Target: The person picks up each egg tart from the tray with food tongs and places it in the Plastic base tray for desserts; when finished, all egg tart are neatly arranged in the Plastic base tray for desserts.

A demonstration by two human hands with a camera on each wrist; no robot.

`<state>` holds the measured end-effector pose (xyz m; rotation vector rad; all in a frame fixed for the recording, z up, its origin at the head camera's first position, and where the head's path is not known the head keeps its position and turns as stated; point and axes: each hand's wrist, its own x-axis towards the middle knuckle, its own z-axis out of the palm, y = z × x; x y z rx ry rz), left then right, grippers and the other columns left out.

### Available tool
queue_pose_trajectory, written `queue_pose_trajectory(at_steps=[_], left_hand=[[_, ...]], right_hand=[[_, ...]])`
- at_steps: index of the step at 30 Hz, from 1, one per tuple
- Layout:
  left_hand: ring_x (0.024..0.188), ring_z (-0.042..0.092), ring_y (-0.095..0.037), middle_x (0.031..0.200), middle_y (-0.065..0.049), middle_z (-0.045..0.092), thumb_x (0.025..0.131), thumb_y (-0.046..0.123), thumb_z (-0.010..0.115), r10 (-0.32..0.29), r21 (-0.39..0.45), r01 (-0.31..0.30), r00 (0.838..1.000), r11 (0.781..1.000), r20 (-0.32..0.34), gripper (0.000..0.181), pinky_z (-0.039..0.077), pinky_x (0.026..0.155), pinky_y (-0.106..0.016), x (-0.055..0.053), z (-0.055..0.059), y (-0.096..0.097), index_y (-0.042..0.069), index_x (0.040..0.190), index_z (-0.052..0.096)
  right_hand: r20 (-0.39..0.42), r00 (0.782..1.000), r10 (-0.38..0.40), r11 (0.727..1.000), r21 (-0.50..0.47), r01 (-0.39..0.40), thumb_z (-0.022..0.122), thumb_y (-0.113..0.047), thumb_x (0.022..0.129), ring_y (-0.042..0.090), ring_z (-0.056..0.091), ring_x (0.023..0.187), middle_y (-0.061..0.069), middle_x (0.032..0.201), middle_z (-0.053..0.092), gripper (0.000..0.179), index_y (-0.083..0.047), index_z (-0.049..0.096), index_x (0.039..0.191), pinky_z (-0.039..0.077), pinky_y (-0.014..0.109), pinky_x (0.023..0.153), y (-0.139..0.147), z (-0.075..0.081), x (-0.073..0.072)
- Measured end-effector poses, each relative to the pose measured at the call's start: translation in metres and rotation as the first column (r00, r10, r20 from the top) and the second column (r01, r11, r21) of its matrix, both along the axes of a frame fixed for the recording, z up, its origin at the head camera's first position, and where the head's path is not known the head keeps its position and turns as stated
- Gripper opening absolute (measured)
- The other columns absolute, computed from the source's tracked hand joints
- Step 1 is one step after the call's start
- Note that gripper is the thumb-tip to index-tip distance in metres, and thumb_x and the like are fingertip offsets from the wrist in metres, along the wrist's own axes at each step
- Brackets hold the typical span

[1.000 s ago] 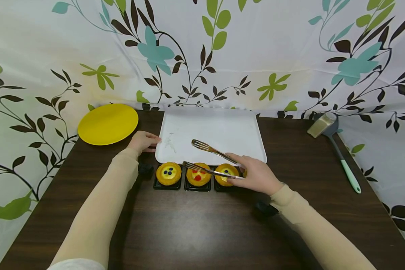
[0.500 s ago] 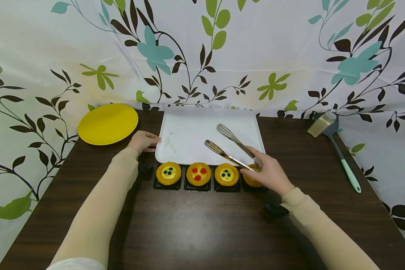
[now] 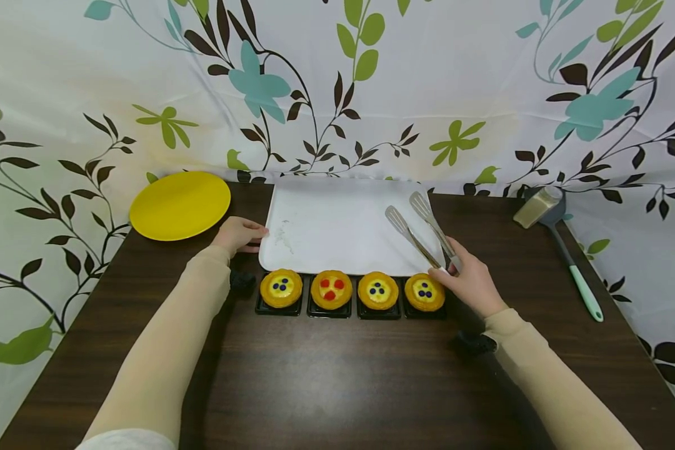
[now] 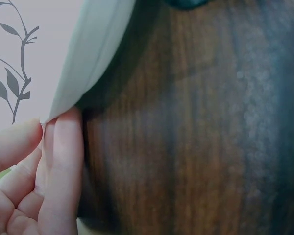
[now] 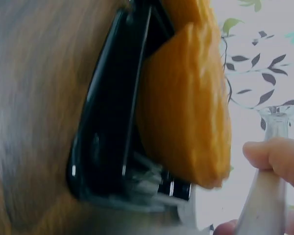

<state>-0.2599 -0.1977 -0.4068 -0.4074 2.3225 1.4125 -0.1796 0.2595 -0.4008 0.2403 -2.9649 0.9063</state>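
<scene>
My left hand [image 3: 240, 235] pinches the left rim of the white tray [image 3: 315, 231] between thumb and fingers; the left wrist view shows the tray's rim [image 4: 95, 54] at the fingertips. Metal tongs [image 3: 407, 229] are gripped in my right hand [image 3: 472, 281], their slotted ends spread apart with nothing between them, above the tray's right side. Along the tray's front edge several tarts sit in black square holders. The rightmost tart [image 3: 424, 292] has blue dots and lies just left of my right hand. A tart with red dots [image 3: 331, 289] is second from the left.
At the back left, a yellow plate [image 3: 180, 206] stands near the patterned curtain. On the right lie a spatula with a mint handle [image 3: 585, 294] and a small shaker bottle [image 3: 538, 207] on its head. Dark wooden table [image 3: 326, 381] spreads in front of the tarts.
My right hand has moved right with the tongs, from over the middle tarts to beside the rightmost one, uncovering the tarts. The left hand stays at the tray rim.
</scene>
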Motion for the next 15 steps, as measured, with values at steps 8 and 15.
queue_pose_trajectory(at_steps=[8,15], left_hand=[[0.098,0.063,-0.025,0.126,-0.020,0.054,0.094,0.022,0.060,0.006,0.001,-0.006,1.000,1.000,0.021,0.041,0.057,0.080,-0.030,-0.001,-0.001,0.000,-0.003,0.127,0.057],[0.101,0.063,-0.026,0.127,-0.020,0.053,0.095,0.021,0.059,0.013,0.000,-0.013,1.000,1.000,0.026,0.041,0.056,0.080,-0.029,-0.002,-0.002,0.000,-0.003,0.128,0.056]], right_hand=[[-0.003,0.998,-0.063,0.998,0.007,0.063,0.066,-0.029,0.088,0.022,0.045,0.063,0.012,0.076,0.050,0.074,0.002,0.030,0.144,0.038,0.030,0.055,0.017,-0.007,-0.008],[0.021,0.992,-0.126,0.992,0.024,0.126,0.063,-0.032,0.090,0.024,0.046,0.063,0.014,0.077,0.051,0.073,0.005,0.028,0.143,0.039,0.031,0.058,0.030,-0.012,-0.012]])
